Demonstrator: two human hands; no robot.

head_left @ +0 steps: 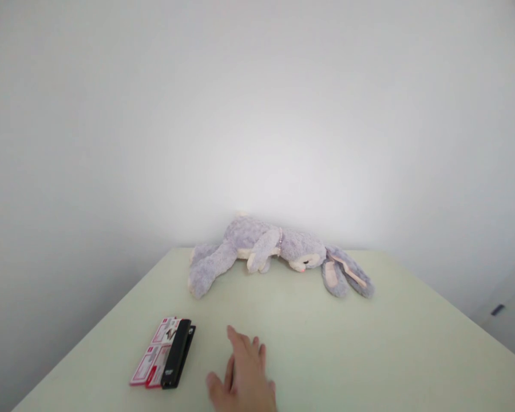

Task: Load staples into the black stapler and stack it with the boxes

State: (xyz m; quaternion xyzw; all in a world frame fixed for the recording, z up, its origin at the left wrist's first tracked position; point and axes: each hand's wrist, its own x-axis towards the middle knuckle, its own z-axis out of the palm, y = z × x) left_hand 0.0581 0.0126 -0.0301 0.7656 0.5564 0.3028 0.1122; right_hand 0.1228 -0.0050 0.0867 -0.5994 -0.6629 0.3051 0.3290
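Low in the middle of the view, my two hands overlap above the table (326, 355). On top lies what seems to be my left hand (249, 375), its fingers stretched forward. Part of my right hand (215, 388) shows beneath, a thumb or finger out to the left. The overlap hides much of it, and some blur makes it hard to sort the fingers. I see nothing held in either. To the left of them is a black stapler (177, 355), beside flat pink-and-white boxes or cards (153, 356) with printed labels.
A lilac plush rabbit (249, 234) lies on its side at the table's back edge, against the white wall (257, 114). Its long ears stretch to the right. Beyond the table's right edge, a small dark handle-like piece (497, 309) shows on a pale surface.
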